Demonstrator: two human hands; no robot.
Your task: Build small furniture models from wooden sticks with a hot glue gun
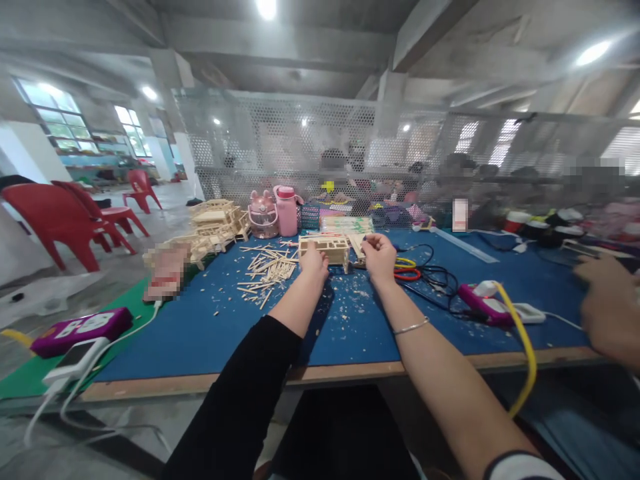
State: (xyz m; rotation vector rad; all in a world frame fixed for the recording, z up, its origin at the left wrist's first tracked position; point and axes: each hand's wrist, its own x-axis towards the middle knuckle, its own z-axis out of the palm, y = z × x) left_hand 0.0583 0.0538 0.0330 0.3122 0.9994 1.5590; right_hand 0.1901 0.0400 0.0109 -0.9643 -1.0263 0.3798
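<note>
A small frame made of pale wooden sticks (338, 257) stands on the blue work mat, with several openings in its top. My left hand (313, 261) is closed on the frame's left part, the thumb at its top edge. To the right of the frame, my right hand (379, 253) is pinched; a tiny dark bit shows at its fingertips, too small to name. Just beside those fingers lies a flat pale wooden piece (357, 248), and I cannot tell whether they touch it. Loose wooden sticks (274, 268) lie in a heap left of my left hand.
Stacked wooden models (215, 223), a pink bottle (287, 212) and a clear pink jug (263, 217) stand at the back. Black cables (435, 277) and a purple power strip (483, 305) lie right. A co-worker's hand (607, 293) is at far right. Perforated mesh (310, 133) rises behind.
</note>
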